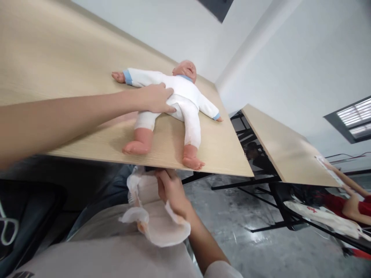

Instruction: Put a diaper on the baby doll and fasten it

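A baby doll (185,92) in a white top and white trousers with blue cuffs lies face up on the table, its bare feet toward me. My left hand (158,98) grips it at the waist, with thumb and forefinger apart on the cloth. Below the table edge, over my lap, an unfolded white diaper (162,227) hangs curled, with brownish marks on it. My right hand (174,193) has its fingers closed at the diaper's upper edge; the fingertips are partly hidden. A small dark thing under the table edge is too unclear to name.
The pale wooden table (72,61) runs along a white wall. A second table (284,143) stands to the right, with another person's arms (352,197) at its end. Beside it is a black chair (282,210) with a white cloth (324,218). A black seat (26,208) is at my left.
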Motion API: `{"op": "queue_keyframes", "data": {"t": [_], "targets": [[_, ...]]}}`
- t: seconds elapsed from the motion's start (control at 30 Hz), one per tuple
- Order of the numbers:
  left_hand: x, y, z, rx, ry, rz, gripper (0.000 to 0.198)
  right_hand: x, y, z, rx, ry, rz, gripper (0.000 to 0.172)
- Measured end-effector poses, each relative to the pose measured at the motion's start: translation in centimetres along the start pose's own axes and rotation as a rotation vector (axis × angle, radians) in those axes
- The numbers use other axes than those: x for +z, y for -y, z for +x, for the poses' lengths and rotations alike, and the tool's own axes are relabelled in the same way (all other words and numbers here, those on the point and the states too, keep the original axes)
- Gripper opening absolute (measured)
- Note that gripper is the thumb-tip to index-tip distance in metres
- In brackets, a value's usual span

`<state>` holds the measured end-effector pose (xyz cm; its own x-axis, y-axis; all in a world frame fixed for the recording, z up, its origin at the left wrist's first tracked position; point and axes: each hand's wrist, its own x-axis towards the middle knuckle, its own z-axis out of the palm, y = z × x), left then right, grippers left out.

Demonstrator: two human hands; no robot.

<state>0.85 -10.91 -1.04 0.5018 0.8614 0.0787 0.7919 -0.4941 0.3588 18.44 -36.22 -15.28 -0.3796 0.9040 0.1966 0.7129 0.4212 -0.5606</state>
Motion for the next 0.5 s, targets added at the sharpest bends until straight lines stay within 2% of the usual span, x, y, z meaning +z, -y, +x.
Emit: {"op": "queue_keyframes", "data": {"t": [0.07, 0.17, 0.27, 0.37, 0.5], "targets": [[-1.2, 1.6, 0.8, 0.094, 0.023, -0.049, 0.076, -1.4, 0.9, -1.7, -0.094, -0.143, 0.065, 0.027], [-3.2, 4.9, 1.7, 0.260, 0.118, -0.210, 0.069, -5.0, 2.2, -3.9, -0.166, -0.399, 0.177, 0.028], [-4.3, 6.7, 1.5, 0.397, 0.328, -0.294, 0.057, -9.4, 2.4, -5.6, -0.157, -0.634, 0.218, 0.027], [-3.9, 5.2, 0.3, 0.521, 0.338, -0.118, 0.054, -13.2, 1.6, -6.8, -0.130, -0.885, 0.102, 0.023], [-2.6, 0.1, -1.5, 0.549, 0.283, 0.054, 0.052, -16.2, 0.4, -6.9, 0.043, -1.080, -0.261, 0.014]]}}
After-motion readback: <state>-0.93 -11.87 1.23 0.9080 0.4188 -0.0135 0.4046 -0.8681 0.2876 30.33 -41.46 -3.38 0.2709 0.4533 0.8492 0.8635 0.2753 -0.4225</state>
